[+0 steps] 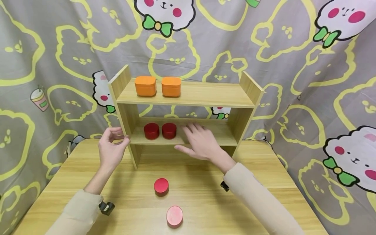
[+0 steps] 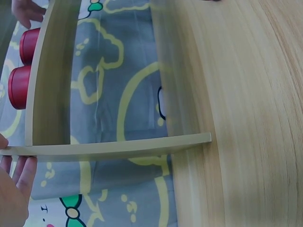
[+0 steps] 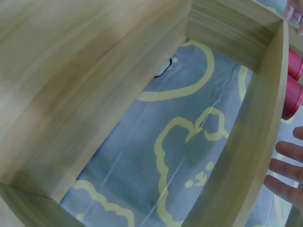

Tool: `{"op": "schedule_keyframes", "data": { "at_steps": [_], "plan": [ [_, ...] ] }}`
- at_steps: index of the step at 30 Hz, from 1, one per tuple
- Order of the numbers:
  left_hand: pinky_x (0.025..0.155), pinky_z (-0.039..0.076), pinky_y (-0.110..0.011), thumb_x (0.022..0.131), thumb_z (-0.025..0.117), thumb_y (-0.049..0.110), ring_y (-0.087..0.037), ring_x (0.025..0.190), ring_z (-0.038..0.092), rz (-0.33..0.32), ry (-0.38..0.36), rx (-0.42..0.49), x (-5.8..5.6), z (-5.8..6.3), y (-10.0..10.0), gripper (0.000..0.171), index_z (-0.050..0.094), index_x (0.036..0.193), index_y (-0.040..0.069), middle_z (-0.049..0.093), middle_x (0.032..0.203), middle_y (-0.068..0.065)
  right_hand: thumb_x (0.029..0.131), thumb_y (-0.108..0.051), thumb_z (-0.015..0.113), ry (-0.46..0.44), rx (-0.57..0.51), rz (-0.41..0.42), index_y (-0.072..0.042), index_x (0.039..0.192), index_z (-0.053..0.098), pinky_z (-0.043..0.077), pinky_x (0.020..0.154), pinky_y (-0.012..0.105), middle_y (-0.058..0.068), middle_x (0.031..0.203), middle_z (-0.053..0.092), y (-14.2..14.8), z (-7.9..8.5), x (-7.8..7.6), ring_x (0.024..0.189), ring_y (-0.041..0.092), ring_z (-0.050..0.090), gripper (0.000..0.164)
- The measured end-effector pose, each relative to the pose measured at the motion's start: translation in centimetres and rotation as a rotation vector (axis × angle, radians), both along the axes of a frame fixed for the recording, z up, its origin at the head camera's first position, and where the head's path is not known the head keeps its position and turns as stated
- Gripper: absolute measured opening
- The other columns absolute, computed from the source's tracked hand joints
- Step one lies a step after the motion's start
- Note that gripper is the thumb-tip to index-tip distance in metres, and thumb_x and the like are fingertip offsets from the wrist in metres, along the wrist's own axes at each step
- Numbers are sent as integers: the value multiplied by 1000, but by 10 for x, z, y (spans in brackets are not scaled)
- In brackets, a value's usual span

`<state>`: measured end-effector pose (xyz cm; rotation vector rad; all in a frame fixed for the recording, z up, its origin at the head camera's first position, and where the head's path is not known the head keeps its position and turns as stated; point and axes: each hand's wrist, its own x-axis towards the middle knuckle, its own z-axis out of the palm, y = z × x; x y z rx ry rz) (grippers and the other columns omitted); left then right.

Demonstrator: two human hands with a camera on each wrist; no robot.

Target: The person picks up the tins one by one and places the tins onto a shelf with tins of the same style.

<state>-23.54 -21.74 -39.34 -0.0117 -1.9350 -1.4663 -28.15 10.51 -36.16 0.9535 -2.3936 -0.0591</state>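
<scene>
A small wooden shelf rack (image 1: pixel 188 93) stands on the table. My left hand (image 1: pixel 112 148) holds its left side panel, with the thumb (image 2: pixel 3 141) on one face and the fingers (image 2: pixel 26 172) on the other. On the middle shelf, two round red tins (image 1: pixel 151 131) (image 1: pixel 169 131) stand side by side. My right hand (image 1: pixel 202 142) hovers by that shelf to the right of the tins, blurred, fingers spread and holding nothing. In the right wrist view, its fingers (image 3: pixel 286 168) are apart from the red tins (image 3: pixel 292 97).
Two orange rounded boxes (image 1: pixel 145 86) (image 1: pixel 171 86) sit on the top shelf's left half. In front of the rack, a red tin (image 1: pixel 161 186) and a pink-topped tin (image 1: pixel 174 216) stand on the wooden table (image 1: pixel 135 209). A patterned curtain (image 1: pixel 223 39) hangs behind.
</scene>
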Motion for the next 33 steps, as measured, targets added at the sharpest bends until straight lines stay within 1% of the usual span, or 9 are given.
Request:
{"op": "schedule_keyframes", "data": {
  "at_steps": [6,9,11,16,19,22,27,29,33],
  "plan": [
    [74,59,-5,86,69,-9,8,82,66,1,7,10,-1,-1,0,29,65,115,-7,64,95,21,92,-75,58,47,-7,22,-12,139,63,65,79,38,7,125,70,8,-3,16,111,27,70,79],
    [74,59,-5,86,69,-10,8,82,66,0,6,11,-1,-1,0,29,65,115,-7,64,95,21,93,-76,55,54,6,37,-11,139,63,66,85,39,7,125,70,12,-6,24,112,27,70,80],
    [74,59,-5,86,70,-10,8,82,66,0,6,11,-1,-1,-1,29,65,115,-7,64,95,21,96,-77,49,58,9,51,-11,140,62,66,88,40,7,126,70,15,-8,30,114,28,70,82],
    [74,60,-5,86,70,-10,7,82,66,-6,15,9,-1,-2,-1,29,65,114,-7,64,95,21,102,-79,21,106,-11,102,-10,140,62,64,88,39,6,124,71,23,-16,44,112,27,70,89],
    [74,60,-6,86,71,-10,7,82,67,-12,18,7,-2,-2,-1,29,66,114,-7,65,96,20,102,-78,14,123,-18,129,-12,138,63,64,87,38,5,122,71,27,-21,53,109,25,70,90],
    [74,60,-7,86,71,-9,6,81,67,-10,19,9,-3,-2,-1,29,66,114,-6,64,95,20,102,-78,20,101,-24,157,-12,139,63,64,89,37,4,122,71,30,-25,60,108,24,70,87],
    [74,60,-5,85,72,-9,7,81,66,-3,22,14,-3,-3,-2,30,66,115,-5,64,95,20,96,-79,45,46,-27,217,-13,140,63,63,95,38,3,124,71,32,-31,73,113,22,69,81],
    [74,60,-5,85,72,-10,6,81,67,-4,24,14,-3,-3,-2,30,66,114,-5,64,95,20,92,-79,52,39,-15,242,-14,139,63,63,91,37,1,124,71,32,-35,79,114,21,69,80],
    [74,60,-6,85,72,-10,6,81,67,-9,26,9,-2,-2,-1,28,66,113,-6,65,95,19,90,-79,56,53,11,296,-15,139,63,61,84,32,-1,122,70,31,-46,87,111,18,68,81]
  ]
}}
